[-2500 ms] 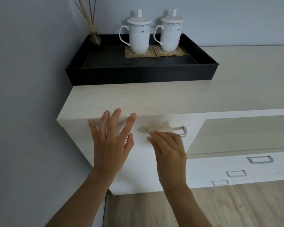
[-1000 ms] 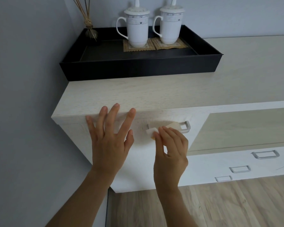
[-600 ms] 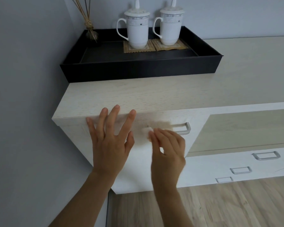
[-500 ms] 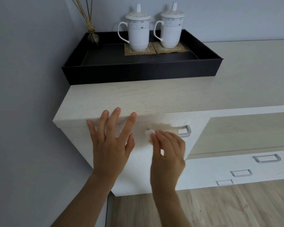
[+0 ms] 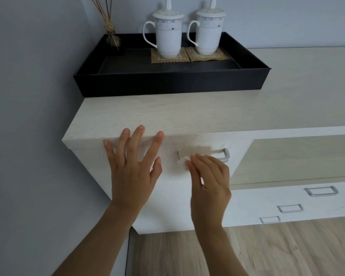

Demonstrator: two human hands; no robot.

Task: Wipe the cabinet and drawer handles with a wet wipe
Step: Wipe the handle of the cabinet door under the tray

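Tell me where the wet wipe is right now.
In the head view, the wet wipe is pinched in the right hand at the left end of the metal handle, just right of the flat left hand.

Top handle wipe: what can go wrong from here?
1. The wet wipe is a small wad pinched at the fingertips of the right hand; it may slip out mid-stroke.
2. It sits at the left end of the handle; the right end could get skipped.
3. The left hand lies flat on the cabinet front; tugging the handle might pull it open.
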